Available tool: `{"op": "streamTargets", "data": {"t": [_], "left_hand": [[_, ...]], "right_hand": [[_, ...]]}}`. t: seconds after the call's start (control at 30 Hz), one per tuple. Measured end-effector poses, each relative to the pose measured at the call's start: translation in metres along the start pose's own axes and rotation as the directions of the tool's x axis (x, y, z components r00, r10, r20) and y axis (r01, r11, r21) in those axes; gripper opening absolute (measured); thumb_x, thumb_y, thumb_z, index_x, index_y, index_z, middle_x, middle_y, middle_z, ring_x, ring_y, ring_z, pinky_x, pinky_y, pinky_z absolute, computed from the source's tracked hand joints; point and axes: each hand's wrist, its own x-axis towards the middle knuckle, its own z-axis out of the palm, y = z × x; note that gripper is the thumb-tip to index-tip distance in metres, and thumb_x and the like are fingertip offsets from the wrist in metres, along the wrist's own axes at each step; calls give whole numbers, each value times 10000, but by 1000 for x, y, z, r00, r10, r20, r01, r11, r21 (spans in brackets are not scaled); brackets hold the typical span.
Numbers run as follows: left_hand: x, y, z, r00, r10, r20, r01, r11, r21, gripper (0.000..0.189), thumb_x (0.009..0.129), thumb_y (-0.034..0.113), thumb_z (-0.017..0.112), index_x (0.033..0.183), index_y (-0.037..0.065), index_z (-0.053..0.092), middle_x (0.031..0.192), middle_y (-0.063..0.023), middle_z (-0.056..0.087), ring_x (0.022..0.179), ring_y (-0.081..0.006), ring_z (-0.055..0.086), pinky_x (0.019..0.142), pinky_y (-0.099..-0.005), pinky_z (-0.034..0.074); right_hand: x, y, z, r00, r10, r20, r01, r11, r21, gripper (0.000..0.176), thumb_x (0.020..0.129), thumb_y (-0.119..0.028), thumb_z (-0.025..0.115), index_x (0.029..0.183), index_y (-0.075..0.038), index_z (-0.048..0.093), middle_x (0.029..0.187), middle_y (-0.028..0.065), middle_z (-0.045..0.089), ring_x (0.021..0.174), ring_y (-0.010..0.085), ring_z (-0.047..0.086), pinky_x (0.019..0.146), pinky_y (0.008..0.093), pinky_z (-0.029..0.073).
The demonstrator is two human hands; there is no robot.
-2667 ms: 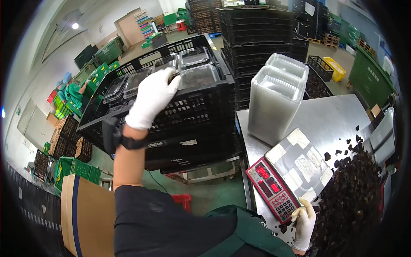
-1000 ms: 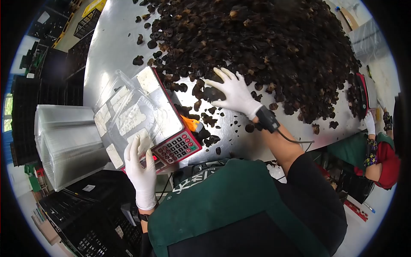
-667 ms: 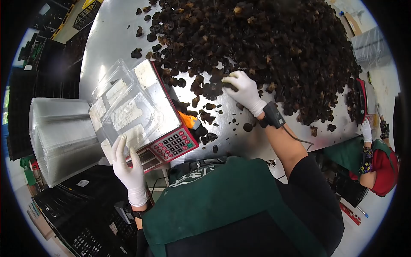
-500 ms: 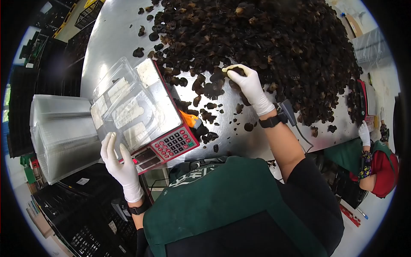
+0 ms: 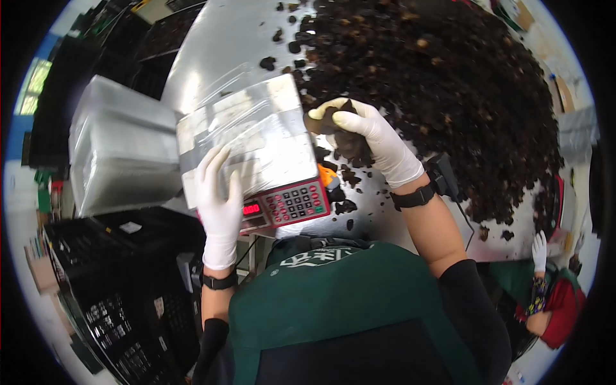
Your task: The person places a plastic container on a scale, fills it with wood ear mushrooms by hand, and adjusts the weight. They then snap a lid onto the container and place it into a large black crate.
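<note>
In my gloved right hand [image 5: 378, 138] is a handful of dark wood ear mushrooms [image 5: 350, 142], the fingers curled round them just off the scale's right edge. My gloved left hand [image 5: 221, 202] lies over the lower left of the digital scale [image 5: 282, 157], its fingers stretched out and apart. Beyond those fingertips a clear plastic container [image 5: 240, 119] rests on the scale's plate, blurred and hard to outline. The red display [image 5: 251, 209] is lit beside my left hand, close to the keypad [image 5: 295, 202].
A broad heap of wood ear mushrooms [image 5: 436, 83] covers much of the metal table [image 5: 205, 48]. Stacked clear containers [image 5: 125, 154] stand left of the scale. An orange-handled object [image 5: 328, 176] lies at its right side. Black crates [image 5: 115, 289] are lower left. A co-worker's gloved hand [image 5: 539, 250] shows far right.
My right hand has come back from the heap toward the scale with a clump of mushrooms. My left hand has shifted further over the scale. The whole view has turned slightly.
</note>
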Motion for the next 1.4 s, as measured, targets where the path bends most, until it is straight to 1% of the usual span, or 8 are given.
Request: {"op": "streamTargets", "data": {"t": [0.2,0.27,0.43,0.53,0.73,1.0,1.23,1.4], "left_hand": [[23,10,-10,923,-332,194,371,639,-674,335,1037,139,519,1336,-8,554,1190,-78,656,1024,-123,629,912,-270,490],[26,-1,-2,930,-350,112,325,642,-694,312,1000,104,601,1292,-6,581,1161,-57,671,963,-84,634,851,-237,508],[23,-22,-4,924,-361,124,334,610,-719,235,959,19,637,1190,-23,629,1008,-105,709,906,-135,684,821,-259,561],[24,-14,-9,915,-372,154,354,560,-749,231,954,5,636,1182,-33,630,1052,-103,707,966,-143,685,878,-263,545],[17,-32,-27,932,-363,4,304,775,-555,238,939,19,639,1175,0,656,1118,-80,693,1054,-140,646,956,-283,503],[21,-40,-22,1000,7,27,-10,996,93,250,837,35,719,1081,81,691,1064,-103,690,1040,-259,645,903,-362,497],[53,-21,22,993,92,73,-105,971,215,187,813,116,746,992,77,707,821,-113,714,765,-299,696,688,-391,531],[62,-31,45,982,85,170,-144,918,370,210,803,129,755,1007,101,713,814,-108,711,758,-295,695,675,-393,532]], "right_hand": [[49,13,83,946,-155,283,267,870,-415,289,880,-158,743,1137,-41,681,975,43,691,866,95,629,795,262,529],[68,41,85,783,-422,458,622,558,-549,349,818,-149,773,1139,-54,671,1146,99,657,1032,241,646,922,347,523],[66,48,87,743,-413,526,666,384,-640,405,835,-154,731,1225,-69,660,1214,91,638,1113,218,607,975,341,481],[61,35,86,906,-192,376,372,785,-495,380,855,-149,715,1224,-67,675,1222,82,653,1117,172,607,973,325,478],[24,6,32,957,-280,-73,231,892,-388,184,940,-24,622,1106,29,684,1086,80,710,974,130,672,876,259,533],[-222,44,-124,798,-77,-598,-378,708,-596,170,932,-18,609,1078,14,692,958,38,703,766,63,597,691,211,472],[-420,87,-152,497,528,-688,-819,547,-173,117,888,-37,679,989,4,719,783,49,706,614,85,621,563,225,491],[-486,153,-157,283,558,-780,-931,357,-82,299,835,-133,743,1063,59,716,794,110,716,638,149,669,542,268,529]]}}
